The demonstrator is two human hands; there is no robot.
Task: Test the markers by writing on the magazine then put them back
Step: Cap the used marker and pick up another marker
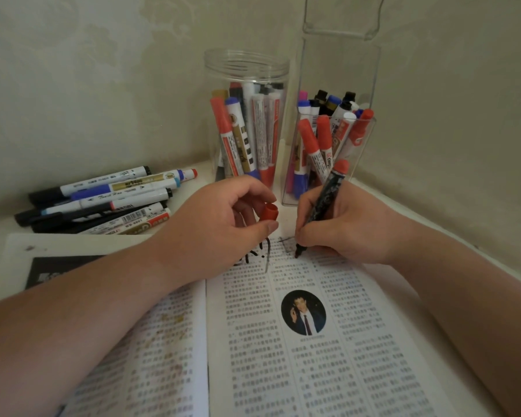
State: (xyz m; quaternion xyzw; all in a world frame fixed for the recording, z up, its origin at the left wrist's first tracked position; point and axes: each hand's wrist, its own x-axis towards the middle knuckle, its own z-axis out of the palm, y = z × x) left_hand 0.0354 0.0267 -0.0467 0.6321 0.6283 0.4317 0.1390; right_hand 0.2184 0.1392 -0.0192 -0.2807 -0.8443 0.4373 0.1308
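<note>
Our right hand (346, 227) has its fingers curled round the red marker (325, 200), whose tip touches the magazine (313, 371) near the page's 12 o'clock edge. Our left hand (217, 212), at 10 o'clock of the tip, pinches the red cap (268, 212). We risk smearing wet strokes under the palm, or losing the loosely pinched cap.

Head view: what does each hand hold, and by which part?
The right hand grips the marker low on its barrel, near the tip. The left hand pinches a red cap by its sides.
</note>
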